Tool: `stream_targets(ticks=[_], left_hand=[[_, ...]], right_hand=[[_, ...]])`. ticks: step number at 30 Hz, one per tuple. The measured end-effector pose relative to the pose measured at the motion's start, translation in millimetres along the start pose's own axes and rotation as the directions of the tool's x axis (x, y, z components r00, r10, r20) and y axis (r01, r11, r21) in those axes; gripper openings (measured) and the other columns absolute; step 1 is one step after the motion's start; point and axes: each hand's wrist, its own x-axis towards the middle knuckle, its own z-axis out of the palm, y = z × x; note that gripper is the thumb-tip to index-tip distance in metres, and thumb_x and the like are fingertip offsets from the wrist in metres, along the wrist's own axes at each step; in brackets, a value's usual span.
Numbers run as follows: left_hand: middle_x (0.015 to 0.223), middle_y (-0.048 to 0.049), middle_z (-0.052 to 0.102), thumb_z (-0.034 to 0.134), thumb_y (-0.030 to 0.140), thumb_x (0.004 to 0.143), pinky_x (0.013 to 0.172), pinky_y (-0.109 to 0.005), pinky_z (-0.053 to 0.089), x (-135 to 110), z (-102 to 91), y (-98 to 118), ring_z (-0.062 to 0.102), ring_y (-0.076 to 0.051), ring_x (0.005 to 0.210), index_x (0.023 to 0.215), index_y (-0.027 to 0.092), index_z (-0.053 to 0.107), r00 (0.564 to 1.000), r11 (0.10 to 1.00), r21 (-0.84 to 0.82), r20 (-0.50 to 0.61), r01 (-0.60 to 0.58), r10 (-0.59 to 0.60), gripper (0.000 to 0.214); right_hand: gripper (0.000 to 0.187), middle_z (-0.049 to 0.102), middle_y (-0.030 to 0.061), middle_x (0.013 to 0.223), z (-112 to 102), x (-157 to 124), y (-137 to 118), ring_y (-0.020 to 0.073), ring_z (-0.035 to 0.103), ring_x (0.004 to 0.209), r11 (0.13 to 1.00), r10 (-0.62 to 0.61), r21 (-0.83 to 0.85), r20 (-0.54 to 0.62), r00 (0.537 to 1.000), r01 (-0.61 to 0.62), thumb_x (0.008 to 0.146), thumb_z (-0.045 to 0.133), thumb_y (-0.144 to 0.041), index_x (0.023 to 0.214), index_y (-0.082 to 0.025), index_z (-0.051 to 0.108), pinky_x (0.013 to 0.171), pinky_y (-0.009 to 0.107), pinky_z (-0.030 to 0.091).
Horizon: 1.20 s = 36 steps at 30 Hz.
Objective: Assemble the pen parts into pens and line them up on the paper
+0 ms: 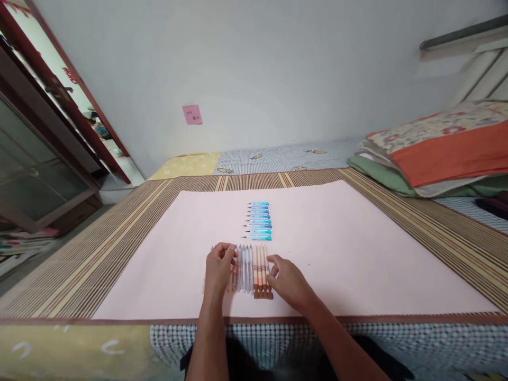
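Observation:
A row of pens lies side by side on a pink sheet [337, 248]: pale pink ones on the left, clear white pens [246, 267] in the middle, orange-brown pens [262, 275] on the right. My left hand [219, 269] rests on the left end of the row, fingers curled over the pink pens. My right hand [288, 280] touches the right end, fingertips against the orange-brown pens. Farther back, a column of blue pens [259, 220] lies stacked one above another.
The pink sheet covers a striped woven mat [99, 243] on a bed. Folded blankets and a pillow [444, 148] are piled at the right. A glass-fronted cabinet [35, 174] stands at the left with books on the floor. A pink note [192, 114] sticks to the wall.

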Motion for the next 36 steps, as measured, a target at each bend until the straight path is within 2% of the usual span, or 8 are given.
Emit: stream_targets(ticks=[5, 8, 16, 19, 22, 24, 30, 36], left_hand=[[0.067, -0.0004, 0.062, 0.067, 0.044, 0.078, 0.048, -0.022, 0.039, -1, -2.4, 3, 0.053, -0.011, 0.051, 0.071, 0.018, 0.062, 1.000, 1.000, -0.003, -0.002, 0.027, -0.027, 0.028], [0.067, -0.0006, 0.063, 0.067, 0.044, 0.077, 0.049, -0.022, 0.039, -2, -4.2, 3, 0.053, -0.011, 0.052, 0.072, 0.018, 0.062, 0.999, 0.999, -0.007, -0.006, 0.032, -0.032, 0.028], [0.066, -0.0016, 0.063, 0.069, 0.044, 0.076, 0.047, -0.022, 0.038, 0, -2.2, 1, 0.053, -0.011, 0.050, 0.070, 0.017, 0.062, 1.000, 1.000, -0.024, -0.013, 0.014, -0.014, 0.028], [0.065, -0.0015, 0.063, 0.068, 0.044, 0.076, 0.048, -0.022, 0.038, 0, -2.5, 1, 0.053, -0.011, 0.050, 0.070, 0.017, 0.063, 1.000, 0.999, -0.029, -0.018, 0.019, -0.020, 0.028], [0.065, -0.0019, 0.064, 0.069, 0.044, 0.074, 0.049, -0.022, 0.039, 0, -3.2, 2, 0.053, -0.011, 0.051, 0.071, 0.017, 0.064, 0.999, 0.999, -0.035, -0.032, 0.024, -0.025, 0.028], [0.065, -0.0021, 0.064, 0.070, 0.045, 0.074, 0.049, -0.022, 0.039, 0, -3.4, 1, 0.053, -0.012, 0.051, 0.071, 0.017, 0.064, 0.999, 0.999, -0.040, -0.037, 0.030, -0.031, 0.028], [0.066, -0.0016, 0.063, 0.069, 0.044, 0.076, 0.048, -0.022, 0.038, 2, -3.0, -3, 0.052, -0.011, 0.051, 0.071, 0.017, 0.064, 1.000, 1.000, -0.026, -0.023, 0.016, -0.016, 0.028], [0.066, -0.0013, 0.064, 0.068, 0.044, 0.077, 0.049, -0.022, 0.039, 1, -2.7, -1, 0.053, -0.011, 0.051, 0.070, 0.017, 0.064, 0.999, 1.000, -0.010, -0.030, 0.017, -0.017, 0.027]], right_hand=[[0.049, 0.071, 0.0054, 0.092, -2, -1, 0, 0.0195, 0.064, 0.082, 1.000, -0.017, -0.005, -0.002, 1.000, 0.017, 0.077, 0.057, -0.014, 0.126, -0.013, 0.060, 0.075, 0.029, 0.044], [0.048, 0.070, 0.0039, 0.091, -3, 0, 2, 0.0177, 0.063, 0.078, 1.000, -0.019, 0.024, 0.026, 0.999, 0.018, 0.078, 0.057, -0.014, 0.126, -0.013, 0.059, 0.073, 0.029, 0.044], [0.044, 0.066, 0.0061, 0.102, -4, 0, 2, 0.0147, 0.059, 0.073, 0.997, -0.042, 0.065, -0.003, 0.999, 0.042, 0.079, 0.057, -0.011, 0.122, -0.014, 0.061, 0.072, 0.029, 0.046], [0.050, 0.064, 0.0060, 0.108, -12, -5, 4, 0.0143, 0.058, 0.073, 0.992, -0.081, 0.100, 0.062, 0.995, 0.074, 0.074, 0.064, -0.015, 0.124, -0.017, 0.060, 0.071, 0.029, 0.047], [0.065, 0.060, 0.0043, 0.112, -21, -13, 5, 0.0156, 0.057, 0.079, 0.983, -0.153, 0.125, 0.177, 0.972, 0.132, 0.064, 0.076, -0.018, 0.127, -0.022, 0.060, 0.073, 0.029, 0.049], [0.071, 0.057, 0.0031, 0.113, -25, -17, 4, 0.0168, 0.057, 0.086, 0.978, -0.194, 0.119, 0.215, 0.957, 0.171, 0.063, 0.076, -0.016, 0.131, -0.026, 0.059, 0.077, 0.029, 0.049], [0.071, 0.054, 0.0034, 0.117, -25, -20, 3, 0.0168, 0.058, 0.090, 0.975, -0.218, 0.084, 0.229, 0.949, 0.204, 0.066, 0.070, -0.012, 0.134, -0.028, 0.057, 0.081, 0.030, 0.049], [0.073, 0.054, 0.0031, 0.116, -26, -20, 4, 0.0171, 0.059, 0.088, 0.974, -0.225, 0.061, 0.237, 0.945, 0.217, 0.067, 0.076, -0.017, 0.135, -0.028, 0.055, 0.080, 0.030, 0.050]])
